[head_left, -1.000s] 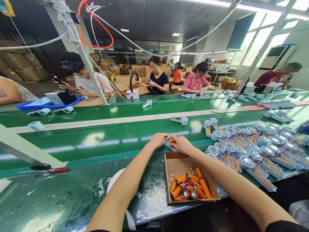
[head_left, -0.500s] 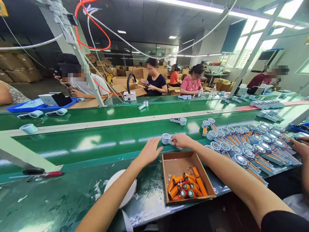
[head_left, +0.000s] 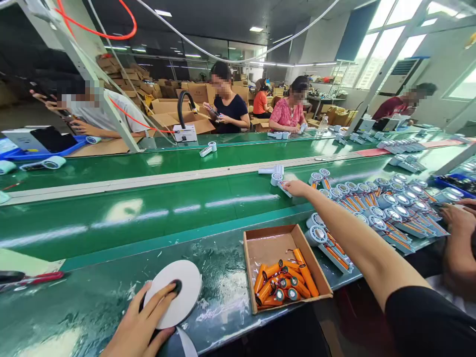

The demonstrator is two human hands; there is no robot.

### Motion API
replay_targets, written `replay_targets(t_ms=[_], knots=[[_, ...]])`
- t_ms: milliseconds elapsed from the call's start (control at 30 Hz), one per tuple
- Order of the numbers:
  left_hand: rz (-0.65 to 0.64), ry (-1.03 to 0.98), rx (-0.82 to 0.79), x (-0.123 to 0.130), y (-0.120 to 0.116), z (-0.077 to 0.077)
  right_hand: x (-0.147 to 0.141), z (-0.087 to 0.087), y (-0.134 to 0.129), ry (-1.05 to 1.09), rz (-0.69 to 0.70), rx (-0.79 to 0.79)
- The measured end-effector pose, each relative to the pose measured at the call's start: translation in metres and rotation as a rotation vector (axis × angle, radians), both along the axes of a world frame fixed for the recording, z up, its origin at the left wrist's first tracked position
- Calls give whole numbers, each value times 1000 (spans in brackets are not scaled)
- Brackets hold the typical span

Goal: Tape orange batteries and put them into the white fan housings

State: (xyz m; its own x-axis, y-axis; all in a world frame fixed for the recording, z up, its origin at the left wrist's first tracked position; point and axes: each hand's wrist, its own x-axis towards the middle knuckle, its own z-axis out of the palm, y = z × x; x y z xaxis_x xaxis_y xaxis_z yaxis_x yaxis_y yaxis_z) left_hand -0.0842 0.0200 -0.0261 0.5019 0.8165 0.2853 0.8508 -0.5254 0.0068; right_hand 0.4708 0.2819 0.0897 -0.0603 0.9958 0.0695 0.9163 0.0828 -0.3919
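Reaching across the green conveyor belt [head_left: 148, 208], the right hand [head_left: 297, 188] has its fingers closed on the handle of a small white fan unit [head_left: 279, 183], set on the belt beyond the cardboard box [head_left: 277, 245]. That box sits on the green counter [head_left: 92, 297] at the near edge and holds a heap of orange battery cells [head_left: 284, 285] with dark ends and thin wires. Left of the box, the left hand [head_left: 139, 327] presses on a white tape roll [head_left: 174, 292], fingers spread over its face and one fingertip at the dark core; a strip of tape trails off the counter edge below it. Right of the box, rows of open fan units [head_left: 386, 210] lie side by side, orange cells showing in their handles. Left of the tape roll lie red-handled pliers [head_left: 33, 278]. Across the belt from the box, several people sit working. No brand, label or writing can be read anywhere in the head view.
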Motion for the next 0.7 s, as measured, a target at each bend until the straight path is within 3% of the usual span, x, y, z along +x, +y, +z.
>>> replay_targets(t_ms=[100, 200, 267, 367, 433, 533, 633, 700], knots=[[-42, -137, 93, 27, 7, 27, -17, 19, -45, 73, 24, 34], [-44, -328, 272, 78, 8, 56, -54, 24, -130, 248, 224, -63], [-112, -424, 333, 116, 7, 73, -90, 17, -194, 559, 480, -340], [-196, -517, 288, 157, 6, 89, -142, -6, -271, 754, 649, -677], [-152, -571, 156, 164, 7, 87, -164, -26, -301, 691, 693, -771], [-47, -582, -18, 148, 5, 64, -167, -44, -319, 426, 729, -702], [-4, -496, 31, 118, -2, 31, -137, -34, -306, 360, 697, -553], [33, -444, 88, 101, -7, 13, -105, -19, -282, 297, 569, -382]])
